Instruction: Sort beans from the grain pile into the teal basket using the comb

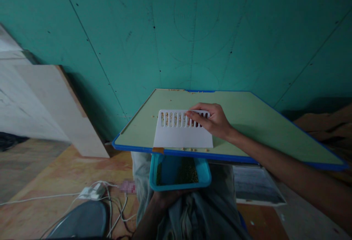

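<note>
One white slotted panel (181,136) is pinched between the right hand's (214,120) thumb (195,117) and fingers (203,106), with the left hand's (168,198) fingers hidden.

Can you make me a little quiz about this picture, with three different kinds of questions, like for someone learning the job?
1. True or false: the right hand grips the white board at its slotted part.
2. Pick one: what colour is the tub just below the near edge of the table?
A) red
B) blue
C) yellow
3. Fill in the gap: the left hand, mostly hidden, is ______ the tub.

Key:
1. True.
2. B.
3. Under.
</note>
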### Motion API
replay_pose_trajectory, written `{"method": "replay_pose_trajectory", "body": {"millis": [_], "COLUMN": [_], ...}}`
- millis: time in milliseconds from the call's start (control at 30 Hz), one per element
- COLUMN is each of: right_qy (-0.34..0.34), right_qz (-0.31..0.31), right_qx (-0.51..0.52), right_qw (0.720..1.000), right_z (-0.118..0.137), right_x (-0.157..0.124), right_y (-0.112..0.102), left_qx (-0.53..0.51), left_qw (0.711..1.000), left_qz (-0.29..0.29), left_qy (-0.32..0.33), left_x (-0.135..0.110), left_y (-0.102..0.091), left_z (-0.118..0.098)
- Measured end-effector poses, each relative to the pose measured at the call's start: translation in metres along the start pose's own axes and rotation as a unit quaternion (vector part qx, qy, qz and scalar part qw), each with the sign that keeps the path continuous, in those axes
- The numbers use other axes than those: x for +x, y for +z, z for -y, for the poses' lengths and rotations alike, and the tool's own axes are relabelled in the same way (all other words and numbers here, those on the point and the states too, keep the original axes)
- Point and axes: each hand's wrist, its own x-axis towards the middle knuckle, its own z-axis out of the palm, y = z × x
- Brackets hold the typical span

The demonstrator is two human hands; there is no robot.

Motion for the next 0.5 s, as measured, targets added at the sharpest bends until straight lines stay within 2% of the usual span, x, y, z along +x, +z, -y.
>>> {"method": "replay_pose_trajectory", "body": {"millis": [200, 500], "right_qy": [-0.004, -0.018], "right_qz": [0.005, 0.007], "right_qx": [-0.002, 0.002], "right_qw": [1.0, 1.0], "right_z": [-0.0001, -0.0017], "right_x": [0.0002, 0.0002], "right_y": [0.0002, 0.0008], "left_qx": [-0.063, -0.065], "left_qw": [0.992, 0.991], "left_qz": [0.098, 0.107], "left_qy": [-0.039, -0.04], "left_x": [0.0041, 0.0037], "left_y": [0.0034, 0.0058], "left_z": [0.0028, 0.0021]}}
